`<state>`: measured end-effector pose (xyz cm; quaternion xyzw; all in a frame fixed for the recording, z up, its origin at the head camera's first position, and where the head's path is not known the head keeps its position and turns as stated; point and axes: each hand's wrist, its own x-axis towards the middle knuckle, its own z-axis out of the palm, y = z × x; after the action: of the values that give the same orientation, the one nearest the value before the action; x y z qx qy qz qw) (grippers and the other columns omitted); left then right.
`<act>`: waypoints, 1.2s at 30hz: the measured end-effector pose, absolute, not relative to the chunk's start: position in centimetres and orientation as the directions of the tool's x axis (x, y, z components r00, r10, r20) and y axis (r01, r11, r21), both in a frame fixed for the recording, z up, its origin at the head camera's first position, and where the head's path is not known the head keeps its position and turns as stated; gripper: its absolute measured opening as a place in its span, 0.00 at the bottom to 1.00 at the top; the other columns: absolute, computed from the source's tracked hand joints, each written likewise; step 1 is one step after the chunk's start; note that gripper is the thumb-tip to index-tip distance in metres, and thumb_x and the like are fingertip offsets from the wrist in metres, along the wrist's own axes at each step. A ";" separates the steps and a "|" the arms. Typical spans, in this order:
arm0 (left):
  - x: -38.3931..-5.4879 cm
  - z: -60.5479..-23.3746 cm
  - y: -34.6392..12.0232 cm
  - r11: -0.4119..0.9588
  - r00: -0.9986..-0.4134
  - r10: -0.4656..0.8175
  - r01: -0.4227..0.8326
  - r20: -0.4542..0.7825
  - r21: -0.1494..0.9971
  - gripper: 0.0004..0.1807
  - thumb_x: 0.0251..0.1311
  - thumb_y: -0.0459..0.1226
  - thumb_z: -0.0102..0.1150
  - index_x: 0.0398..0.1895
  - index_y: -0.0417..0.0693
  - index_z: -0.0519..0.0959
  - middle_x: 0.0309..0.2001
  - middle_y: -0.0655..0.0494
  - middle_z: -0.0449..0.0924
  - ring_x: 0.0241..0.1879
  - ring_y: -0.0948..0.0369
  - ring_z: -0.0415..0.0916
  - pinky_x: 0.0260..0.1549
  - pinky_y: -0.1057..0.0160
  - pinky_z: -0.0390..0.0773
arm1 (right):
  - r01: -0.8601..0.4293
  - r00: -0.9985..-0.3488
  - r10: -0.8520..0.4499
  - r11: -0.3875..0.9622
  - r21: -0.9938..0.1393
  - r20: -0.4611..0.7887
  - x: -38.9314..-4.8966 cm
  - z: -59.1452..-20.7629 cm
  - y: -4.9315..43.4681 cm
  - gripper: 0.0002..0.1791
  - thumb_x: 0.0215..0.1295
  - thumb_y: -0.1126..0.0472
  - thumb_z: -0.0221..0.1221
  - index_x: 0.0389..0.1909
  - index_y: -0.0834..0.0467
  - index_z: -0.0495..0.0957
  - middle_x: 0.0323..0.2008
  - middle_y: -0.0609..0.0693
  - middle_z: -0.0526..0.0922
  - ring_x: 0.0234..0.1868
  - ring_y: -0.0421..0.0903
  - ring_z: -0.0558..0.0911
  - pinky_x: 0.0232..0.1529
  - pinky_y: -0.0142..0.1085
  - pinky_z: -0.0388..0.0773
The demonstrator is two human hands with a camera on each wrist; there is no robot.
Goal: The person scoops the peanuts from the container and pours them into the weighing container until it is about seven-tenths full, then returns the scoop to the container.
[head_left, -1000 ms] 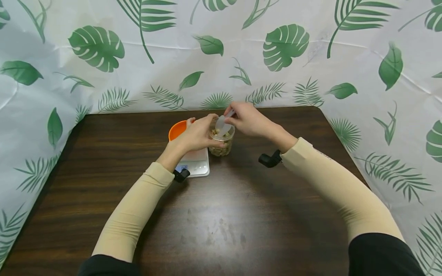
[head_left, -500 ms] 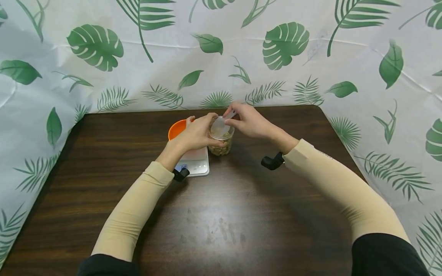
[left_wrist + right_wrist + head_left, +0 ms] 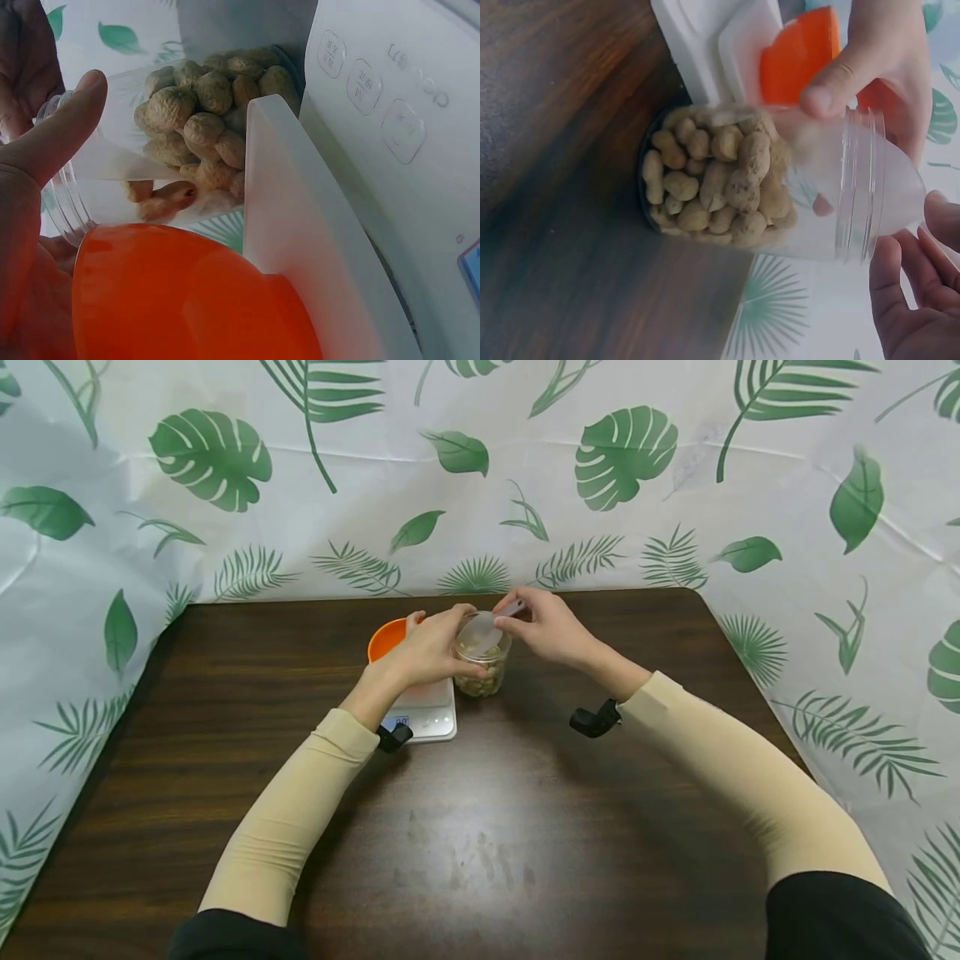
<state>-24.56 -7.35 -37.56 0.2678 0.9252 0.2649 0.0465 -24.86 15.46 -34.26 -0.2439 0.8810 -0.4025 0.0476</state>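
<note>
A clear jar (image 3: 816, 225) partly filled with unshelled peanuts (image 3: 712, 187) stands on the table, just right of a white kitchen scale (image 3: 435, 727). My left hand (image 3: 420, 653) grips the jar near its neck, thumb on the near side. In my right hand (image 3: 551, 628), thumb and fingers pinch the handle of a translucent white plastic spoon (image 3: 480, 633). The spoon's broad bowl dips into the jar's mouth, above most of the peanuts. On the scale sits an orange bowl (image 3: 187, 292), partly hidden behind my left hand in the head view.
The dark wooden table (image 3: 480, 827) stretches toward me. Behind it hangs a white leaf-patterned sheet (image 3: 517, 460). The scale's small display (image 3: 399, 722) shows beside my left wrist, its digits too small to read surely.
My right hand has shifted slightly right, and the spoon has turned from a narrow slanted view to show its broad face in the jar's mouth. My left hand keeps its grip.
</note>
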 end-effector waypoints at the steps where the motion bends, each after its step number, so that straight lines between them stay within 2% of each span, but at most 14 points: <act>1: -24.6 -37.5 -7.4 0.715 -0.851 0.521 0.472 0.057 0.515 0.53 0.50 0.58 0.78 0.75 0.47 0.62 0.60 0.52 0.79 0.59 0.56 0.74 0.67 0.33 0.45 | -0.376 -0.883 -0.458 0.550 -0.746 0.107 -24.8 -34.3 15.6 0.11 0.76 0.58 0.60 0.51 0.61 0.80 0.44 0.55 0.84 0.38 0.50 0.82 0.36 0.42 0.76; 5: -24.6 -37.5 -7.5 0.714 -0.850 0.523 0.474 0.058 0.515 0.54 0.50 0.58 0.78 0.75 0.47 0.62 0.63 0.53 0.77 0.61 0.55 0.73 0.67 0.33 0.45 | -0.326 -0.901 -0.424 0.511 -0.795 0.096 -24.7 -34.4 16.2 0.12 0.76 0.58 0.60 0.52 0.61 0.79 0.46 0.56 0.83 0.42 0.55 0.84 0.35 0.42 0.77; 12: -24.7 -37.4 -7.6 0.726 -0.851 0.524 0.474 0.047 0.499 0.55 0.50 0.59 0.78 0.76 0.47 0.62 0.64 0.53 0.76 0.62 0.54 0.72 0.67 0.33 0.44 | -0.260 -0.919 -0.385 0.425 -0.867 0.088 -24.7 -34.9 17.2 0.14 0.77 0.58 0.59 0.54 0.62 0.79 0.51 0.57 0.81 0.46 0.60 0.84 0.40 0.40 0.79; 17: -24.7 -37.5 -7.6 0.732 -0.850 0.526 0.478 0.044 0.485 0.56 0.50 0.61 0.77 0.77 0.47 0.61 0.65 0.54 0.75 0.63 0.53 0.70 0.67 0.33 0.44 | -0.205 -0.935 -0.351 0.401 -0.893 0.057 -24.6 -35.3 17.7 0.16 0.76 0.55 0.60 0.56 0.62 0.79 0.58 0.55 0.77 0.46 0.58 0.84 0.43 0.43 0.79; 23: -24.7 -37.6 -7.6 0.724 -0.847 0.529 0.485 0.056 0.490 0.56 0.51 0.60 0.77 0.77 0.46 0.62 0.66 0.53 0.73 0.64 0.52 0.69 0.67 0.34 0.43 | -0.169 -0.948 -0.314 0.360 -0.918 0.052 -24.4 -35.2 17.9 0.16 0.76 0.56 0.60 0.56 0.62 0.79 0.58 0.55 0.77 0.47 0.59 0.84 0.51 0.47 0.78; 29: -24.7 -37.7 -7.7 0.723 -0.849 0.523 0.485 0.067 0.492 0.56 0.50 0.60 0.77 0.77 0.47 0.62 0.65 0.54 0.74 0.64 0.52 0.69 0.67 0.35 0.44 | -0.160 -0.951 -0.303 0.319 -0.934 0.060 -24.5 -35.6 18.3 0.18 0.76 0.58 0.60 0.57 0.66 0.78 0.59 0.57 0.76 0.46 0.59 0.84 0.52 0.43 0.79; 36: -24.5 -37.7 -7.6 0.732 -0.851 0.520 0.485 0.068 0.479 0.57 0.50 0.60 0.77 0.78 0.46 0.60 0.67 0.53 0.73 0.65 0.51 0.69 0.67 0.35 0.45 | -0.107 -0.959 -0.280 0.237 -0.966 0.037 -24.3 -36.2 18.8 0.20 0.76 0.57 0.60 0.59 0.66 0.76 0.54 0.55 0.79 0.43 0.48 0.85 0.50 0.40 0.79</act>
<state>-24.50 -7.60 -37.71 0.2703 0.9298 0.2472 0.0355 -24.26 18.83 -36.20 -0.1235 0.7832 -0.6051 0.0717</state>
